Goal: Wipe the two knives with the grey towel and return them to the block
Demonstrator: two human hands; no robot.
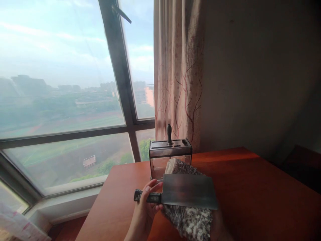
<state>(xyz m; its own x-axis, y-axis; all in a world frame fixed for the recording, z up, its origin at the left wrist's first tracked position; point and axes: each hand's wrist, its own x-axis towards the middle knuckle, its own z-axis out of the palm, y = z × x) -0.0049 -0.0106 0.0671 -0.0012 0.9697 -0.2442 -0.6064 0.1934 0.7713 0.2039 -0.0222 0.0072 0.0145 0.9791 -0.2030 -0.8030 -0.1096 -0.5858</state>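
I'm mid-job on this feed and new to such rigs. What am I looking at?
There's no machine: a person works barehanded, and this one picture comes from a camera on their head, looking forward and down. The left hand grips a cleaver by its dark handle, blade toward the right. A shaggy grey cloth shows above and below the blade, behind it. The right hand can't be made out; only a dim arm shows beside the cloth. On the reddish table stands what looks like a knife holder, one black handle sticking up.
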